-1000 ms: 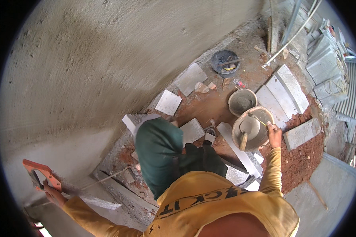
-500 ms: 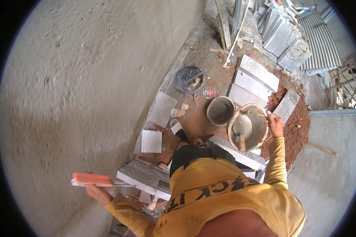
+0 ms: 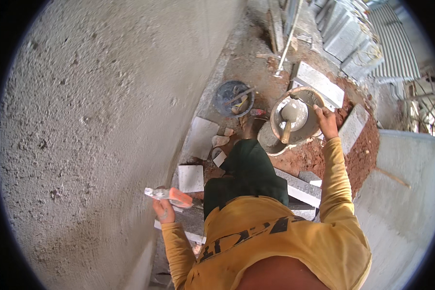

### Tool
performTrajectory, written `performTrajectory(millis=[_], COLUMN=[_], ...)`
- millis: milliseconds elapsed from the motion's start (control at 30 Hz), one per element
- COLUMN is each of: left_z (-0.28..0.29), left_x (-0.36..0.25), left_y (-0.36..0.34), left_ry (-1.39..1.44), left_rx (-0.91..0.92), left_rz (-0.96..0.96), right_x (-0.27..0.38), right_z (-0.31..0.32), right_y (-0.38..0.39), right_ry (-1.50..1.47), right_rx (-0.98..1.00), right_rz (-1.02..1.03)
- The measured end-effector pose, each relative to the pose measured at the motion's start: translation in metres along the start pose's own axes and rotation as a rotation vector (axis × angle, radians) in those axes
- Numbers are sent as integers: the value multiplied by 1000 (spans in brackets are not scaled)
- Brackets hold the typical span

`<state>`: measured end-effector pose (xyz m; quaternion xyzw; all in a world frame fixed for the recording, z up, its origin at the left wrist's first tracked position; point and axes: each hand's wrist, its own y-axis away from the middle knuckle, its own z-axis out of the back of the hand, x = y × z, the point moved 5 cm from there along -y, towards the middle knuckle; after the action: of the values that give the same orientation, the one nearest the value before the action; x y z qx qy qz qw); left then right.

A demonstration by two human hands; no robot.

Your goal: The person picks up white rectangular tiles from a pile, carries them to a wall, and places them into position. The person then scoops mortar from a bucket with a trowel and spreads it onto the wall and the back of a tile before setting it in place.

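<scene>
My right hand (image 3: 326,122) is closed at the right side of a round mortar bucket (image 3: 310,131), gripping its rim or handle; which of the two I cannot tell. Wet grey mortar lies inside, along with a round scoop (image 3: 290,114) whose wooden handle points back at me. A second mortar bucket (image 3: 271,141) shows partly from behind the held one. On the left, my left hand (image 3: 165,211) is closed around an orange tool (image 3: 181,197) with a whitish, crusted end, held close to the rough wall. The tool's exact kind is unclear.
The rough plastered wall (image 3: 96,121) rises along my left. A dark tub (image 3: 233,98) with tools stands ahead. Pale blocks (image 3: 204,135) lie on the floor beside my foot, and more blocks (image 3: 354,126) lie by the red soil (image 3: 365,150). A pole (image 3: 290,41) leans farther off.
My right hand has moved the bucket with the scoop forward and left, over the second bucket. My left hand has come right and forward with the orange tool. My leg has bent forward.
</scene>
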<state>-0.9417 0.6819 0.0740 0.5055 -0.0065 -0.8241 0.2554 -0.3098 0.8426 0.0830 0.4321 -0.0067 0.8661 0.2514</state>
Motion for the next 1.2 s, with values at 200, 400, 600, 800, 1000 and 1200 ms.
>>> performTrajectory(millis=[200,400,600,800,1000,1200], left_z=[-17,-54,-106,-144,-181,-220], left_x=[41,80,111,86,53,48], left_y=[69,158,278,363,429,482], left_ry=[32,239,670,471,432,607], left_rx=[-187,-495,-827,-1072,-1189,-1321], left_rz=[41,290,429,650,795,856], right_x=[40,51,66,59,31,-21], right_z=[-87,-162,-246,-310,-355,-413], right_y=[-28,-52,-11,69,141,193], right_ry=[-33,-84,32,190,348,599], right_rx=[265,629,985,1242,1364,1485], right_rz=[131,136,151,97,-14,36])
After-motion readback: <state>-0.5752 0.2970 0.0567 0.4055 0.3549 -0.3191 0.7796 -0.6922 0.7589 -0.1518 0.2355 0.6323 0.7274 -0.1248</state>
